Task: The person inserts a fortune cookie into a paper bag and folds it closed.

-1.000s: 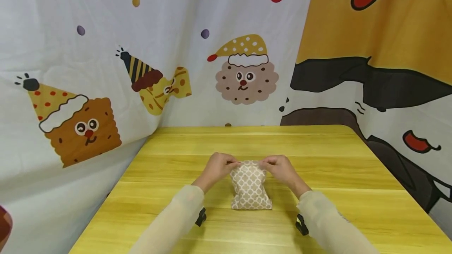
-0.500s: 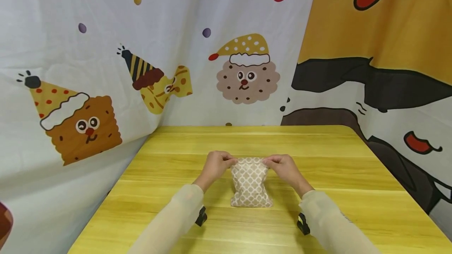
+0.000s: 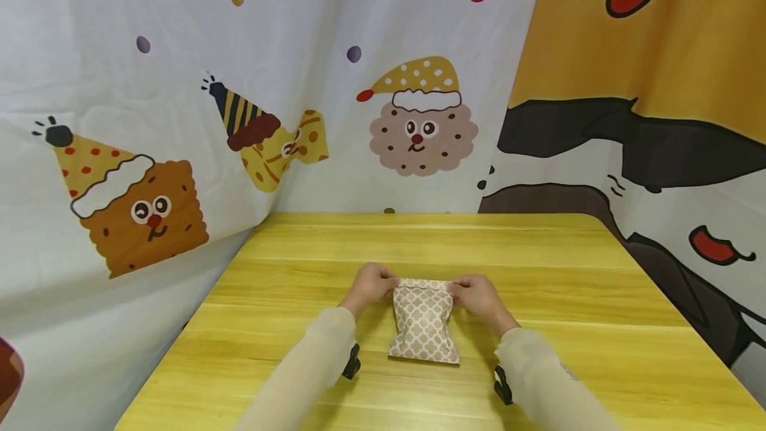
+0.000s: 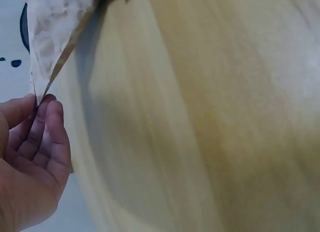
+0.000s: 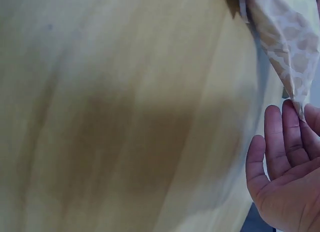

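Note:
A beige paper bag (image 3: 422, 324) with a white lattice pattern stands over the middle of the wooden table, its sides bulging in the middle and its bottom edge wide. A band shows across its top edge, like a fold. My left hand (image 3: 371, 283) pinches the top left corner between thumb and fingers. At the top right corner my right hand (image 3: 481, 296) pinches the bag likewise. In the left wrist view the bag's corner (image 4: 52, 34) narrows to a point at the fingertips. The right wrist view shows the opposite corner (image 5: 291, 46) pinched, with the other fingers extended.
The yellow wood-grain table (image 3: 287, 351) spreads around the bag. Behind it hangs a white cloth (image 3: 311, 5) printed with cartoon biscuits, and an orange, black and white printed cloth (image 3: 598, 72) is at the right. Black wrist devices (image 3: 352, 361) sit below both sleeves.
Both hands and the top of the bag have come slightly lower in the head view. A distinct band now shows along the bag's top edge. Both hands keep their pinch on the corners.

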`<state>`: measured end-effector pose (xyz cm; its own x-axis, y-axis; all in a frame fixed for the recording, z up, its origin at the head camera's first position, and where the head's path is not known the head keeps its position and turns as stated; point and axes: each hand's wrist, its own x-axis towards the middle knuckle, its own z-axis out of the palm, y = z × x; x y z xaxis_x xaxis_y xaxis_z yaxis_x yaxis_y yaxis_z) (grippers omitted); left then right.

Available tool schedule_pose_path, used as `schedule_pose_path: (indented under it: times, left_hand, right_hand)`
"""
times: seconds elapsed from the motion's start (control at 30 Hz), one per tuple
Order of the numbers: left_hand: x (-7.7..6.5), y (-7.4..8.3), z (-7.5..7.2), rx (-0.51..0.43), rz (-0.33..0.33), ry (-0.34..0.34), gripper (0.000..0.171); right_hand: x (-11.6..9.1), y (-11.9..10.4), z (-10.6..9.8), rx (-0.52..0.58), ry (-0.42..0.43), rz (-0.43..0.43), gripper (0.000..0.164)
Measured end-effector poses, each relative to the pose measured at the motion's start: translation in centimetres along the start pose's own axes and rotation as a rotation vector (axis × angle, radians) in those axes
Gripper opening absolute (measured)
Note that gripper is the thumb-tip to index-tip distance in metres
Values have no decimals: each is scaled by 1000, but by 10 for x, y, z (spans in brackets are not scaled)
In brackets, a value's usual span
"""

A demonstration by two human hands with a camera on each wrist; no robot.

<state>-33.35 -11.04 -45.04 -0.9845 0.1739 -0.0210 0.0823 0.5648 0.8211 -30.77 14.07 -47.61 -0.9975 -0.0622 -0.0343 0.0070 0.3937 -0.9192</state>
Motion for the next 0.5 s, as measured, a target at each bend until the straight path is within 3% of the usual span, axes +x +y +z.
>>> schedule_pose_path:
  times: [0.17, 0.27, 0.4, 0.5]
  left_hand:
    - [0, -5, -1, 25, -25, -21, 19]
    - [-3, -11, -8, 58, -4, -10, 23]
    - [-10, -20, -24, 169, 39, 43, 28]
    - [-14, -27, -40, 392, 97, 98, 33]
  right_hand:
    - [-4, 4, -6, 1, -44, -8, 35]
    - [-8, 7, -18, -49, -59, -9, 42]
    - [-8, 17, -40, -265, -26, -70, 47]
    - [-7, 30, -59, -481, 27, -124, 59]
